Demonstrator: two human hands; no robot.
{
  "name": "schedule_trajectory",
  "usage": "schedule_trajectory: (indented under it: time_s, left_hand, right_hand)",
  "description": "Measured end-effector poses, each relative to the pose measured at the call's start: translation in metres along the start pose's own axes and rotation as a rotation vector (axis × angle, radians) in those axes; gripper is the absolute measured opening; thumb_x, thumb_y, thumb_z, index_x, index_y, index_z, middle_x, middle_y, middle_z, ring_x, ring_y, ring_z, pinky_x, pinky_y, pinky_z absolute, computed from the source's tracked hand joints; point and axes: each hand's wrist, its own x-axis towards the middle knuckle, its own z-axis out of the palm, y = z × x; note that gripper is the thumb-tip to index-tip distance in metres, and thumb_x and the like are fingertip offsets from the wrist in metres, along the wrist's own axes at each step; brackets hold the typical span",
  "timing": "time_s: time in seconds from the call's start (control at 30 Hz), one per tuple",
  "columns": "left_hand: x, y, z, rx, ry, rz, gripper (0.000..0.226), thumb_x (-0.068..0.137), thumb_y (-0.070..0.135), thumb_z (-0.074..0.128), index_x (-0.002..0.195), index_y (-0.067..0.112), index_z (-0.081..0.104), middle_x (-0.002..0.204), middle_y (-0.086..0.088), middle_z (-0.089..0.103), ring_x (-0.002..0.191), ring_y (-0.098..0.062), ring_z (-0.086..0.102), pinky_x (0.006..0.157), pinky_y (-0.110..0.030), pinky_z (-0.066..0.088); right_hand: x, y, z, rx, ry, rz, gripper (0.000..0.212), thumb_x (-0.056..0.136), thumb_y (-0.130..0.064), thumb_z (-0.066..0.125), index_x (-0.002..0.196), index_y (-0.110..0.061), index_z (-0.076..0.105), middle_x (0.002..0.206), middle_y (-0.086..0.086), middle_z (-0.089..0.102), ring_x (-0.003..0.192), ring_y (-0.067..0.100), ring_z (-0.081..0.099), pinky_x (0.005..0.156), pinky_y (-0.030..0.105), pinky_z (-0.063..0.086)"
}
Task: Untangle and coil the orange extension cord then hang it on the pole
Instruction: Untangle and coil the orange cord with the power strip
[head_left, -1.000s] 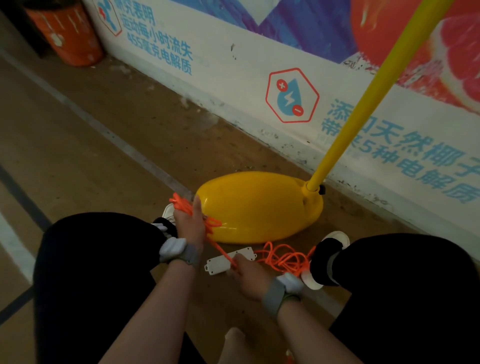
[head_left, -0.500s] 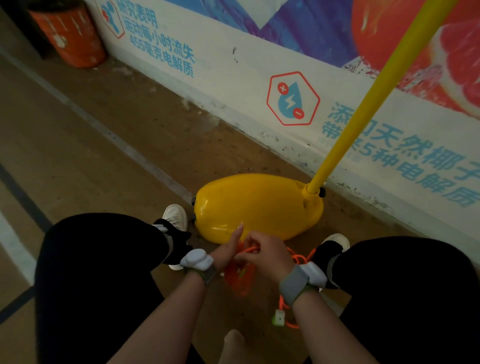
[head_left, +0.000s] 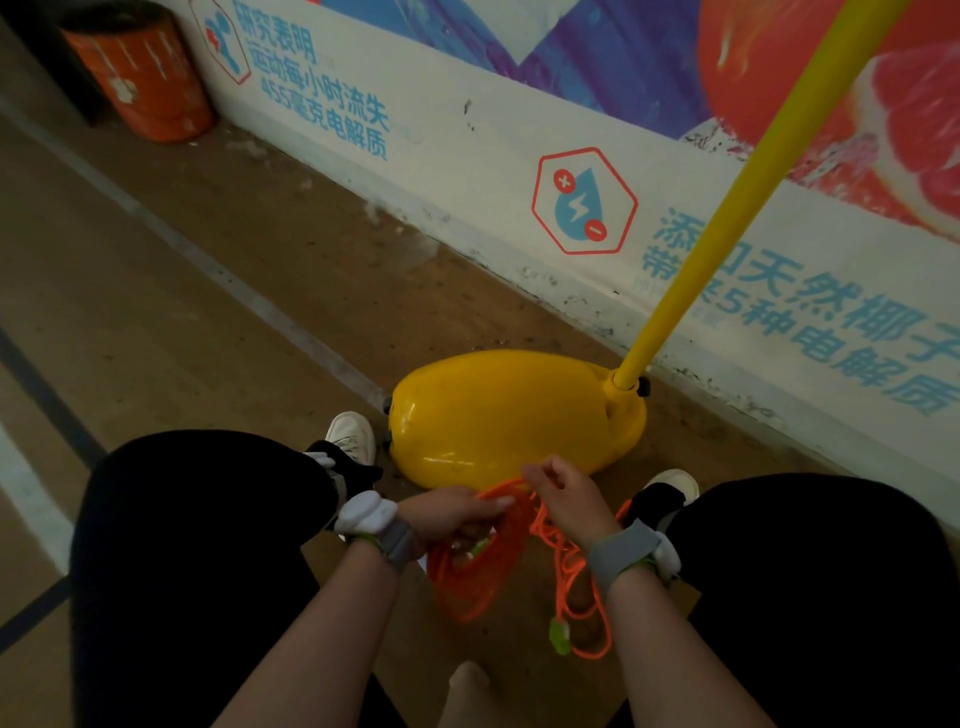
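On the wall banner (head_left: 457, 156) ahead of you, blue text at left reads 研究表明 运动每小时流失 455毫克电解质. Your red hexagon sign (head_left: 584, 201) shows a drop, bolt, plus and minus. Right of it you read 添…天然椰子 and 带…5种电解质, both lines broken by the yellow pole (head_left: 727, 218)

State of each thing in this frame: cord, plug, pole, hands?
orange extension cord: partly coiled, loose loops trailing
plug: unplugged, at the loose end
pole: standing in yellow base, no cord on it
left hand: grips the coil
right hand: pinches a loose strand
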Motion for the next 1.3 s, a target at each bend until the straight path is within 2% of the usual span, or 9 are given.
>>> schedule_trajectory:
  time_s: [0.17, 0.33, 0.5, 0.6, 0.7, 0.8, 0.87, 1.0, 1.3]
  left_hand:
    - [-0.003, 0.006, -0.015, -0.505, -0.033, 0.164, 0.034, 0.088, 0.039, 0.057, 0.084, 0.006, 0.054, 0.042, 0.01, 0.03, 0.033, -0.002, 0.026, 0.039, -0.015, 0.027]
    - [0.001, 0.003, -0.03, -0.97, -0.204, 0.358, 0.04, 0.071, 0.032, 0.082, 0.084, 0.003, 0.057, 0.042, 0.008, 0.037, 0.035, -0.003, 0.026, 0.043, -0.021, 0.038]
    - [0.006, -0.005, -0.038, -1.118, -0.326, 0.406, 0.031, 0.09, 0.032, 0.061, 0.09, 0.001, 0.059, 0.048, 0.007, 0.038, 0.04, -0.005, 0.03, 0.05, -0.022, 0.039]
    - [0.008, -0.005, -0.037, -1.116, -0.226, 0.41, 0.032, 0.078, 0.028, 0.075, 0.084, 0.002, 0.057, 0.044, 0.006, 0.042, 0.036, -0.005, 0.03, 0.044, -0.023, 0.04]
    - [0.007, -0.004, -0.037, -1.148, -0.099, 0.416, 0.04, 0.062, 0.026, 0.087, 0.078, 0.005, 0.056, 0.04, 0.007, 0.037, 0.031, -0.005, 0.034, 0.039, -0.021, 0.037]
    - [0.006, 0.0, -0.034, -1.222, 0.108, 0.373, 0.035, 0.081, 0.038, 0.069, 0.074, 0.009, 0.051, 0.036, 0.006, 0.033, 0.028, -0.003, 0.032, 0.036, -0.018, 0.033]
    - [0.006, 0.001, -0.032, -1.192, 0.282, 0.346, 0.039, 0.096, 0.044, 0.046, 0.073, 0.012, 0.046, 0.035, 0.006, 0.031, 0.028, -0.003, 0.029, 0.034, -0.017, 0.03]
    - [0.008, -0.004, -0.033, -1.037, 0.48, 0.304, 0.033, 0.099, 0.034, 0.044, 0.071, 0.016, 0.042, 0.036, 0.009, 0.029, 0.028, -0.004, 0.027, 0.032, -0.015, 0.029]
    - [0.009, -0.007, -0.022, -0.961, 0.111, 0.091, 0.037, 0.089, 0.043, 0.047, 0.073, 0.01, 0.046, 0.034, 0.008, 0.028, 0.026, -0.004, 0.026, 0.035, -0.018, 0.026]
  right_hand:
    - [-0.001, 0.004, 0.0, 0.001, 0.029, 0.126, 0.045, 0.095, -0.046, 0.045, 0.061, -0.017, 0.048, 0.052, -0.004, 0.04, 0.052, 0.01, 0.04, 0.055, 0.028, 0.032]
    - [-0.002, 0.013, 0.003, -0.179, 0.044, 0.211, 0.032, 0.094, -0.033, 0.055, 0.065, -0.019, 0.053, 0.057, -0.009, 0.047, 0.058, 0.009, 0.048, 0.046, 0.017, 0.032]
    - [0.001, 0.021, -0.002, -0.217, 0.162, 0.387, 0.039, 0.094, -0.032, 0.055, 0.058, -0.017, 0.05, 0.057, -0.002, 0.049, 0.067, 0.021, 0.051, 0.047, 0.027, 0.029]
    - [-0.002, 0.018, -0.002, -0.212, 0.185, 0.388, 0.042, 0.094, -0.03, 0.054, 0.055, -0.017, 0.048, 0.054, -0.002, 0.047, 0.057, 0.017, 0.047, 0.046, 0.023, 0.028]
    - [-0.004, 0.015, 0.001, -0.225, 0.179, 0.356, 0.041, 0.093, -0.029, 0.053, 0.054, -0.017, 0.047, 0.057, 0.001, 0.049, 0.067, 0.025, 0.052, 0.051, 0.029, 0.03]
    - [0.0, 0.006, 0.005, 0.025, 0.171, 0.389, 0.035, 0.089, -0.022, 0.058, 0.055, -0.016, 0.052, 0.054, 0.003, 0.05, 0.053, 0.021, 0.051, 0.045, 0.024, 0.035]
    - [0.004, 0.002, 0.002, 0.355, 0.153, 0.469, 0.035, 0.089, -0.021, 0.058, 0.057, -0.013, 0.047, 0.042, -0.001, 0.037, 0.035, 0.012, 0.035, 0.036, 0.018, 0.026]
    - [0.006, -0.009, -0.013, 1.014, 0.088, 0.603, 0.036, 0.095, -0.022, 0.049, 0.062, -0.015, 0.037, 0.035, -0.007, 0.02, 0.024, 0.005, 0.017, 0.028, 0.012, 0.014]
    - [0.008, -0.01, -0.02, 1.536, 0.115, 0.623, 0.039, 0.099, -0.025, 0.039, 0.062, -0.013, 0.034, 0.029, -0.005, 0.02, 0.02, 0.006, 0.02, 0.024, 0.014, 0.015]
